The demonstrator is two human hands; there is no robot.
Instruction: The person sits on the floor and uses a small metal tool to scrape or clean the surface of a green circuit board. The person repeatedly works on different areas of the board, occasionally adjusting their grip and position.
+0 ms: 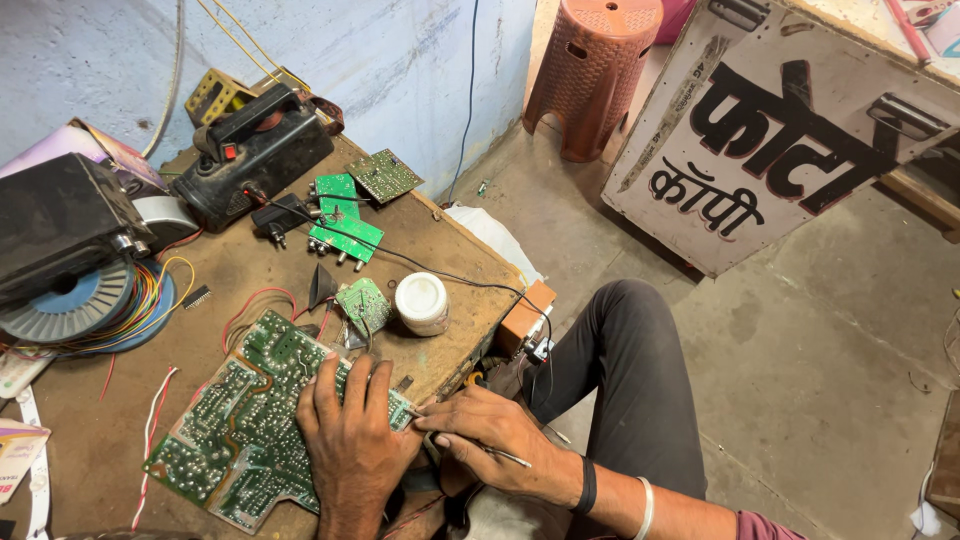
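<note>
A large green circuit board lies solder side up on the brown workbench. My left hand rests flat on its right end, fingers spread and pressing it down. My right hand sits at the bench's front edge beside the board and grips a thin metal tool, whose tip points toward the board's right edge. A small green board and a white round jar stand just beyond my hands.
Further back lie more green boards, a black handled unit, a wire spool and coloured wires. An orange box hangs at the bench's right edge. On the floor stand a brown plastic stool and a painted signboard.
</note>
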